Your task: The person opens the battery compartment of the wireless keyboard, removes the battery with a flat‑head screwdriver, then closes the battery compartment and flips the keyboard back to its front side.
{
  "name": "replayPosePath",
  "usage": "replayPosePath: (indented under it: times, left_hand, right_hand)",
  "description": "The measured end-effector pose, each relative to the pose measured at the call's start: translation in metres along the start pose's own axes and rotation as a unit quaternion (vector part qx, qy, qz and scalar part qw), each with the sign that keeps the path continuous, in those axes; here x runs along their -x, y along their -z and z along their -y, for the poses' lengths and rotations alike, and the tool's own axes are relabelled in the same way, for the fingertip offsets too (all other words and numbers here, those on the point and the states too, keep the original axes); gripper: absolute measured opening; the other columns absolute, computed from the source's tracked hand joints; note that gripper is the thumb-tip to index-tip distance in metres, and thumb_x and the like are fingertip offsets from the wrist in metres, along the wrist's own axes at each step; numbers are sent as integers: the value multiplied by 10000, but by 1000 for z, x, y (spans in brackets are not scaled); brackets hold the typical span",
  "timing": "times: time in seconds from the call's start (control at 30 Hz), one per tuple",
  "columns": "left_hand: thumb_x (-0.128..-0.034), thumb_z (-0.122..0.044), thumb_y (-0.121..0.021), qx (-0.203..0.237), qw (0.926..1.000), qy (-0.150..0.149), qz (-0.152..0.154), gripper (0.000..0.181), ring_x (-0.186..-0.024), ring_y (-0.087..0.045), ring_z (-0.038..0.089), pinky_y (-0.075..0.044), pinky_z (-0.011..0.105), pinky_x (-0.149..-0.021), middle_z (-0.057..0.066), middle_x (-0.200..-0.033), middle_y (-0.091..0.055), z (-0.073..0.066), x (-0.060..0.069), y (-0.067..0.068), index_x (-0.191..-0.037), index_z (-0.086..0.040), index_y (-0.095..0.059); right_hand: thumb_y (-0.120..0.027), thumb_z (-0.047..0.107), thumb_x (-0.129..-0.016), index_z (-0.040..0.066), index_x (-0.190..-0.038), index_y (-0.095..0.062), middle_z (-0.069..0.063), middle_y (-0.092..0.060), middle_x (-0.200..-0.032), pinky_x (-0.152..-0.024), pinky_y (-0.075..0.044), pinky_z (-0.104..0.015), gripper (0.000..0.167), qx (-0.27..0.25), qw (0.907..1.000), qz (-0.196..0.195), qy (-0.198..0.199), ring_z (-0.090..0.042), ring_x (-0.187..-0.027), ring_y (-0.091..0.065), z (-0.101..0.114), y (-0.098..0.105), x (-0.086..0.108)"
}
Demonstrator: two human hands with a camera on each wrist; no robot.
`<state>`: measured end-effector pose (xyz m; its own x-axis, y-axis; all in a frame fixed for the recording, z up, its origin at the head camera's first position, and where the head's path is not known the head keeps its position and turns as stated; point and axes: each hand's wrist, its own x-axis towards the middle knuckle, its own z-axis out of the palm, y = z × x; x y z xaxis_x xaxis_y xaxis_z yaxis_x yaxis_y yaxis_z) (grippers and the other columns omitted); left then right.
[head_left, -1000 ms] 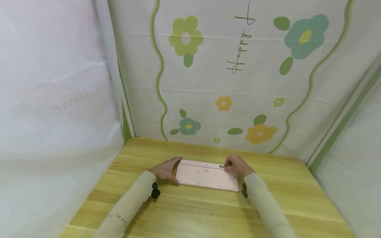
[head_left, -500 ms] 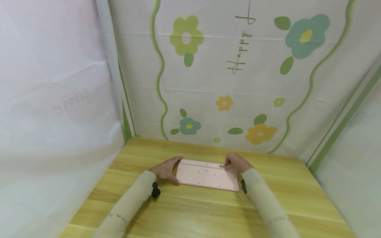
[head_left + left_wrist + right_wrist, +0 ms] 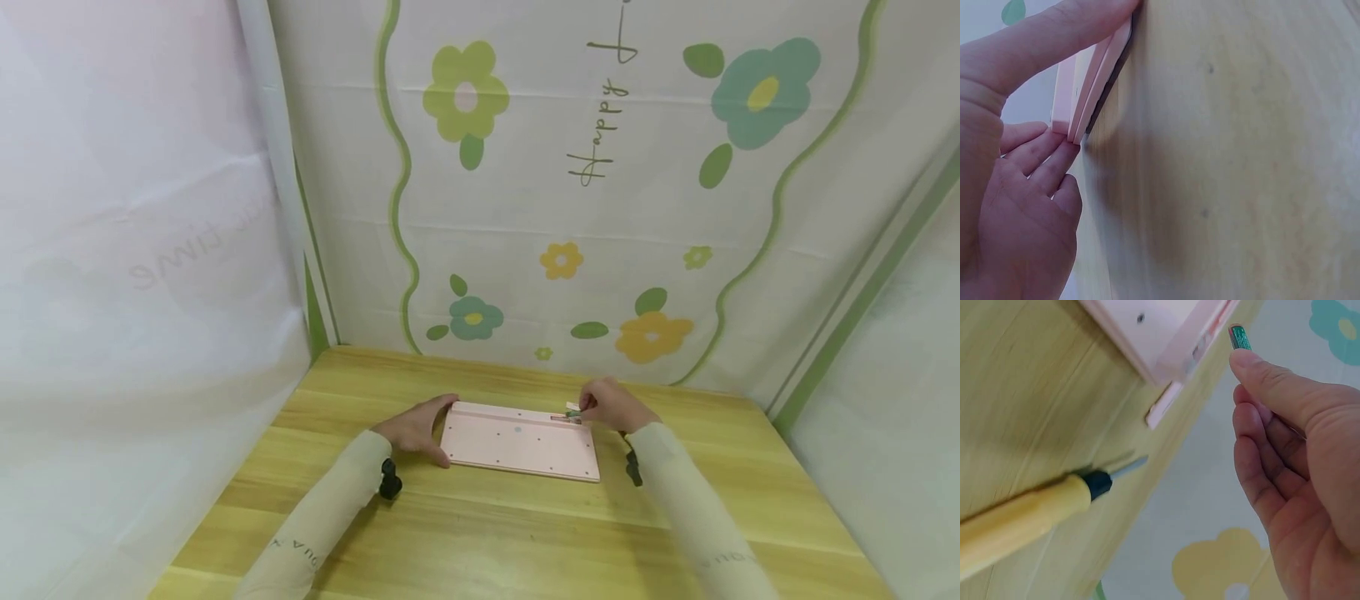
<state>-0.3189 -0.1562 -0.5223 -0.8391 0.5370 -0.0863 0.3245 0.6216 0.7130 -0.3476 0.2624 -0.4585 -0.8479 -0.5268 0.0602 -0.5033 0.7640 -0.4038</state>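
A pink keyboard [image 3: 517, 450] lies underside up on the table, small screws dotted over its back. My left hand [image 3: 411, 429] holds its left end, thumb at the near corner and fingers at the far one; the left wrist view shows these fingers [image 3: 1054, 159] against the edge. Near the far right corner is an uncovered battery compartment [image 3: 559, 417]. Just above it, my right hand [image 3: 617, 407] pinches a small green battery [image 3: 1240, 337] between thumb and fingertips. A thin pink strip, seemingly the battery cover [image 3: 1165, 405], lies on the table behind the keyboard.
A screwdriver with a yellow handle [image 3: 1029, 519] lies on the wooden table [image 3: 480, 533] to the right of the keyboard. A white cloth with printed flowers [image 3: 510, 208] hangs behind the table, and further cloth hangs at both sides.
My right hand has risen and shifted right, lifting the battery from the compartment. The compartment and the pink strip behind it now show. My left hand has stayed in place.
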Motion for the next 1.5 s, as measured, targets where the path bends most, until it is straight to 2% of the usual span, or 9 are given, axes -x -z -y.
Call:
replayPosePath:
  times: [0.2, 0.5, 0.63, 0.97, 1.23, 1.5]
  left_hand:
    - [-690, -265, -1019, 99, 9999, 80, -35, 1259, -1622, -254, 372, -246, 575, -1318, 148, -1731, -307, -1, 2, -2, -1669, -71, -251]
    - [-701, -243, -1012, 77, 9999, 104, -52, 1239, -1625, -249, 362, -247, 571, -1319, 141, -1733, -304, -2, 3, -1, -1669, -88, -256]
    - [-702, -243, -1011, 77, 9999, 79, -27, 1245, -1623, -252, 366, -249, 571, -1318, 147, -1731, -306, -3, 3, -1, -1671, -76, -247]
    - [-694, -249, -1016, 173, 9998, 59, -5, 1265, -1626, -243, 366, -234, 569, -1323, 152, -1735, -297, -1, 2, 0, -1674, -65, -236]
    - [-699, -270, -1013, 104, 9999, 45, -1, 1269, -1627, -242, 364, -237, 567, -1323, 146, -1740, -284, 0, 2, -1, -1676, -67, -229]
    - [-704, -264, -1009, 160, 9999, 38, -4, 1263, -1629, -235, 364, -229, 564, -1327, 150, -1744, -275, -2, 3, 0, -1679, -78, -228]
  right_hand:
    - [-816, -10, -875, 59, -823, -710, -22, -697, -809, -640, -535, -248, 137, 190, 9993, -293, 127, -83, -701, -581, -13, 6, 13]
    - [-789, -14, -890, 57, -823, -712, -15, -685, -810, -626, -525, -226, 124, 129, 9986, -379, -334, -99, -702, -579, -30, 5, 32]
    - [-807, -21, -873, 46, -818, -733, -21, -702, -819, -635, -533, -214, 114, 175, 9978, -484, -414, -99, -712, -589, -36, 0, 39]
    - [-783, -32, -887, 42, -829, -728, -27, -701, -823, -668, -542, -263, 108, 336, 9972, -398, -542, -114, -748, -590, -37, -12, 51]
    - [-794, -4, -883, 72, -803, -719, -4, -687, -797, -649, -520, -251, 133, 540, 9944, -505, -750, -107, -717, -568, -39, -21, 50]
    - [-757, -4, -879, 56, -796, -720, -24, -670, -768, -649, -533, -324, 109, 820, 9900, -559, -1003, -146, -690, -563, -32, -28, 50]
